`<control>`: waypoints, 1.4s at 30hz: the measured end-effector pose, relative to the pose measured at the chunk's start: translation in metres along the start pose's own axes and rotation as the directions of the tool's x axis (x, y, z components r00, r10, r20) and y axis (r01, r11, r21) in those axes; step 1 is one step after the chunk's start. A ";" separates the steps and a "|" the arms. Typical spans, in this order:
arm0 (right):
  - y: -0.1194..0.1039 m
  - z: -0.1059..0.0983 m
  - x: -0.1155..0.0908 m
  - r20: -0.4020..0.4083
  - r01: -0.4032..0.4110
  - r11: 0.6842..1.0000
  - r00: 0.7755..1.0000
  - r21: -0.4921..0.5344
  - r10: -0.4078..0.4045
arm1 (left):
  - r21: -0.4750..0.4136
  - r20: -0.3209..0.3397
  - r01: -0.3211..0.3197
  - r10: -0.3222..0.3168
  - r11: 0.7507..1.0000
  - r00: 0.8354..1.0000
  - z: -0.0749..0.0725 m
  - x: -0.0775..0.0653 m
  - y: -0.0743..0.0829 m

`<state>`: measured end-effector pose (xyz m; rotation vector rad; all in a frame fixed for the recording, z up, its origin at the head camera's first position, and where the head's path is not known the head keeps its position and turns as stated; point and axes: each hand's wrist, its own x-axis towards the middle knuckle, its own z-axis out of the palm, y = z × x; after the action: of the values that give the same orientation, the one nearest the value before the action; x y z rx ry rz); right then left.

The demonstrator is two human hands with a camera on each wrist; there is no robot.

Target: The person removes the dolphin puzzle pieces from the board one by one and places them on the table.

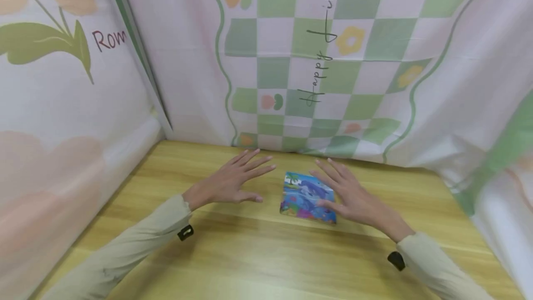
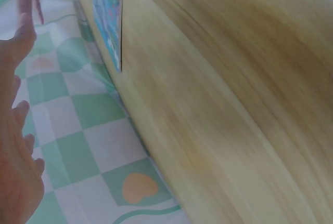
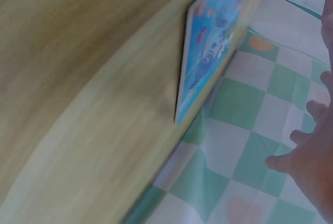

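A thin square picture board (image 1: 306, 198) lies flat on the wooden table, printed with a blue dolphin and a bright undersea scene. My left hand (image 1: 231, 180) hovers to its left, fingers spread and palm down, holding nothing. In the head view my right hand (image 1: 354, 196) overlaps the board's right edge and hides part of it. The right wrist view shows that hand's fingers (image 3: 278, 162) raised apart from the board (image 3: 208, 47). The left wrist view shows the board (image 2: 108, 13) too, well away from the left hand.
The table (image 1: 250, 253) has a pale wood grain and ends at a hanging checked cloth (image 1: 310, 73) behind. A floral cloth (image 1: 62, 152) hangs along the left side, and more white fabric (image 1: 504, 184) falls at the right. Both sleeves carry a dark wrist piece.
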<state>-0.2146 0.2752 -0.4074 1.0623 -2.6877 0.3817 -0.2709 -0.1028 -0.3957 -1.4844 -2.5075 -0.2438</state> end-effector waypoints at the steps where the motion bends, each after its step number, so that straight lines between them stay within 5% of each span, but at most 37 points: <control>1: 0.000 0.001 0.000 -0.003 0.004 1.000 1.000 0.000 -0.004 | -0.001 -0.003 -0.005 0.005 1.000 1.000 0.001 0.000 0.000; 7: 0.004 0.005 -0.002 -0.069 -0.019 0.999 0.997 0.030 0.021 | -0.018 -0.013 0.009 -0.009 1.000 1.000 0.002 -0.001 -0.001; 11: 0.004 0.004 -0.003 -0.130 -0.143 0.983 0.979 0.116 0.157 | -0.079 -0.009 0.064 -0.064 0.995 0.998 0.001 0.001 -0.002; 16: 0.003 0.002 -0.006 -0.101 -0.352 0.892 0.914 0.282 0.393 | -0.158 -0.030 0.110 -0.116 0.981 0.993 0.003 0.005 -0.005; 20: 0.005 0.002 -0.006 -0.056 -0.445 0.825 0.869 0.349 0.492 | -0.182 -0.038 0.132 -0.141 0.975 0.989 0.006 0.011 -0.008; 37: 0.016 0.018 0.009 -0.003 -0.499 0.738 0.828 0.454 0.561 | -0.366 0.012 0.186 -0.195 0.912 0.981 0.026 0.047 -0.004; 42: 0.014 0.021 0.019 0.090 -0.576 0.706 0.796 0.412 0.598 | -0.405 0.047 0.200 -0.198 0.892 0.979 0.036 0.059 -0.002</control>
<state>-0.2403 0.2667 -0.4234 0.1997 -2.9068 1.1307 -0.3043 -0.0452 -0.4141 -1.3478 -2.7315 -0.8480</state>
